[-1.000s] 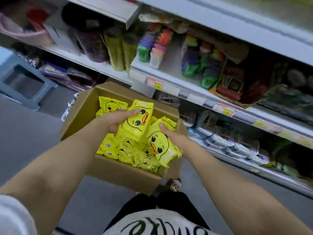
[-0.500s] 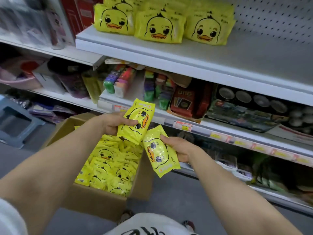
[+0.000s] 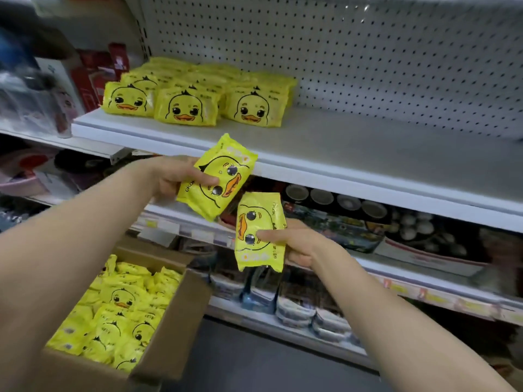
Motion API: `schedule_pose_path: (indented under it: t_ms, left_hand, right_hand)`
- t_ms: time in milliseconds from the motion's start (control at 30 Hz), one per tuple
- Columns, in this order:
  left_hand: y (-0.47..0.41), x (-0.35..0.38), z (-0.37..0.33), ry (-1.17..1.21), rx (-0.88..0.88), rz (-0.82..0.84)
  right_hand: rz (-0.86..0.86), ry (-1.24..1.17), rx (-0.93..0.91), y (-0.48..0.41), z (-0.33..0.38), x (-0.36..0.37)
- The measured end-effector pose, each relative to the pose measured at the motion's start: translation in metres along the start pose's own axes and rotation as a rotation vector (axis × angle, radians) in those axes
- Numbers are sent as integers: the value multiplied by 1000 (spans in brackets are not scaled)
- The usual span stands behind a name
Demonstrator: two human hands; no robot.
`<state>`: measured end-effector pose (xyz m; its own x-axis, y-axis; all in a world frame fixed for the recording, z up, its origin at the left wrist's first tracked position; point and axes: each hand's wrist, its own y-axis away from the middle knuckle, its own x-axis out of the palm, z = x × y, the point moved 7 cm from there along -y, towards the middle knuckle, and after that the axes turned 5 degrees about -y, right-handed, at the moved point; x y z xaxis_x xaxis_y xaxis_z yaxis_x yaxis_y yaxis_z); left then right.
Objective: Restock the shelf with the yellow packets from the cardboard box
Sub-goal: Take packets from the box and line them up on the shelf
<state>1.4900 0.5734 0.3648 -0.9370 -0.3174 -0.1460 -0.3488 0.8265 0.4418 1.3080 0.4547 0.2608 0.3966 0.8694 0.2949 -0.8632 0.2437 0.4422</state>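
The box (image 3: 181,321) sits at 7 o'clock in the view, well stocked with loose packets (image 3: 119,301). The right hand (image 3: 300,244) pinches the right packet (image 3: 254,210), thumb on its face, fingers behind. At 11 o'clock from it, the left hand (image 3: 167,176) clamps the left packet (image 3: 226,171) likewise, tilted. Both packets hang below the shelf (image 3: 368,148) lip. The stack (image 3: 186,108) occupies the shelf at 11 o'clock; bare board lies at 1 o'clock. Recommended: lift each packet over the lip, turn the duck upright, and seat it just beside the stack's right row, front edges flush.
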Motion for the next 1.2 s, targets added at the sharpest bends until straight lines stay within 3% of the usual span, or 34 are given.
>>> schedule_pose_path:
  t_ms: [433,533,700,867,1067,1200]
  left_hand:
    - [-51,32,-159,-207,87,-254]
    - [-81,40,-192,-286,134,-236]
    - [-128,48,-245,-512,259,-201]
    - [-185,40,-286,-996,303,-309]
    - [-250,38,-294,-1151,384,-272]
    - [-289,32,-297,-1174,435,-224]
  right_hand:
    - [-146,-161,-294,62,108,-79]
    - [-163,-161,-385,66,139,-92]
    - [-419,-120,-451,66,187,-134]
    - [-608,66,-562,58,236,-172]
    - [-742,173,-640,57,255,-200]
    - [-788,105,-678,47,250,-217]
